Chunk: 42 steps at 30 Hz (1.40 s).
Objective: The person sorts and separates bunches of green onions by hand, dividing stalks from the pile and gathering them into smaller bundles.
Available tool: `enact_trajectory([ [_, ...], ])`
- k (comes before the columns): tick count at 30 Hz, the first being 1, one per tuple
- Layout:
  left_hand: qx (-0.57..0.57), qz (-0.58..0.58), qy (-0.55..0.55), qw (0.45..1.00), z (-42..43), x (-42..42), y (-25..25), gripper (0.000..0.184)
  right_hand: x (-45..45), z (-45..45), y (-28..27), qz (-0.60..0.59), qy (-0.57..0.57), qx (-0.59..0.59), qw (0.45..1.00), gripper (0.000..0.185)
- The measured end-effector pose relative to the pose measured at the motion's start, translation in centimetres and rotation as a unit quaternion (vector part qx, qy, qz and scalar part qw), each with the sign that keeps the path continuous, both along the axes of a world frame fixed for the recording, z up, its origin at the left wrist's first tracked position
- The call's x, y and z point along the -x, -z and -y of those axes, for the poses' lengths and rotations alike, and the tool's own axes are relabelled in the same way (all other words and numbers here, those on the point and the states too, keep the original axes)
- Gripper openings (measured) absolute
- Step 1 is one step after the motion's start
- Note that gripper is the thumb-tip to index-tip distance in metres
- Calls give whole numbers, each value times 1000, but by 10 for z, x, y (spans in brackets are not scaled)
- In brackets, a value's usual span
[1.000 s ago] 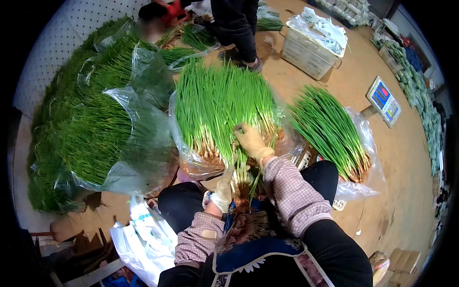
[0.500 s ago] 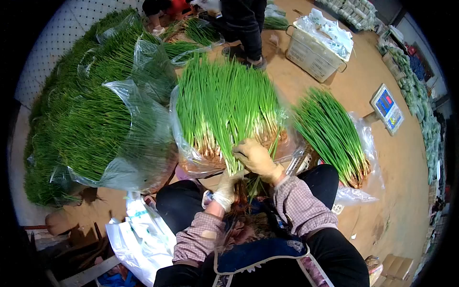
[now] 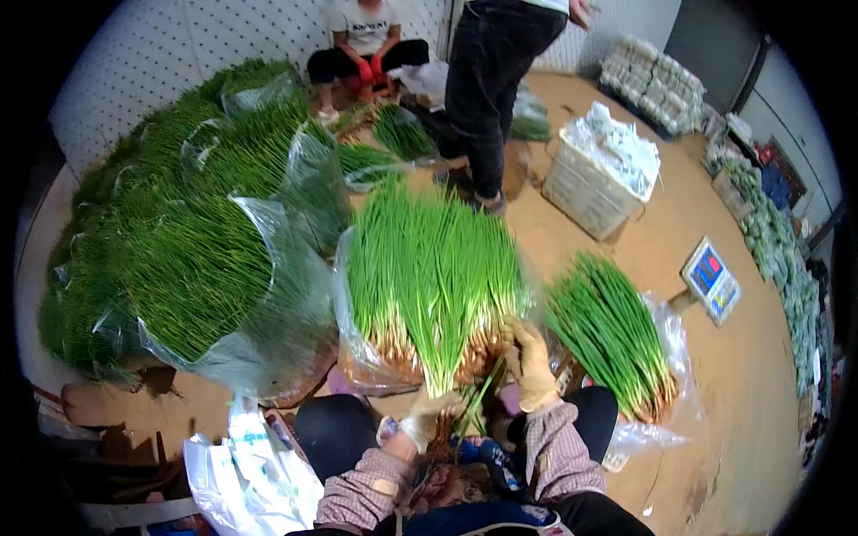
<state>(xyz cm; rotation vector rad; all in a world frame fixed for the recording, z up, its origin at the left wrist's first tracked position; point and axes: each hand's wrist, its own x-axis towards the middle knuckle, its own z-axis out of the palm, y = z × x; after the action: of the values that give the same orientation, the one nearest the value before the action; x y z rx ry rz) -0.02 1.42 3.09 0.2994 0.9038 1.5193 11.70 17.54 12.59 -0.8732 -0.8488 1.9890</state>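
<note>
My left hand (image 3: 427,416), in a pale glove, is closed around the lower stems of a bunch of spring onions (image 3: 438,362), whose brown roots hang below the fist. The bunch's green tops lie over a larger pile of spring onions (image 3: 380,268) on a clear plastic bag (image 3: 347,344). At the right edge of this pile is my gloved right hand (image 3: 531,364), its fingers half bent and apart, close to the root ends. I see nothing held in it. A few loose green stalks (image 3: 475,402) hang between my hands.
Bagged greens (image 3: 197,277) are heaped on the left. To the right lie another spring onion bunch (image 3: 612,330) on plastic and a digital scale (image 3: 711,279). Beyond stand a white crate (image 3: 590,192) and a person in dark trousers (image 3: 487,89); another person (image 3: 366,45) sits behind. White bags (image 3: 255,469) lie lower left.
My right hand has left the held bunch and moved right to the pile's edge. My left hand keeps its grip. The camera view has tilted up, showing more of the seated person.
</note>
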Motion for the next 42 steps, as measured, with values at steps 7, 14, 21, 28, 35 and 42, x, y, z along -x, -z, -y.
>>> enact_trajectory([
  [7,16,8,-52,998,-8,-2,25,39,-54,1,-72,8,-12,-173,985,27],
  [14,31,50,-53,997,-9,0,-25,35,-83,28,-28,369,-414,-408,726,28],
  [21,22,-55,-67,996,-3,-4,-52,31,-69,24,14,489,-298,-501,648,32],
  [28,43,-100,-31,994,-6,2,-38,36,-33,39,-14,478,-203,-385,763,27],
  [35,74,-12,-91,993,-2,1,-36,30,-34,36,21,382,-195,-386,816,18],
  [42,86,93,-112,986,-2,2,-21,21,-16,46,-16,384,-206,-364,823,25],
])
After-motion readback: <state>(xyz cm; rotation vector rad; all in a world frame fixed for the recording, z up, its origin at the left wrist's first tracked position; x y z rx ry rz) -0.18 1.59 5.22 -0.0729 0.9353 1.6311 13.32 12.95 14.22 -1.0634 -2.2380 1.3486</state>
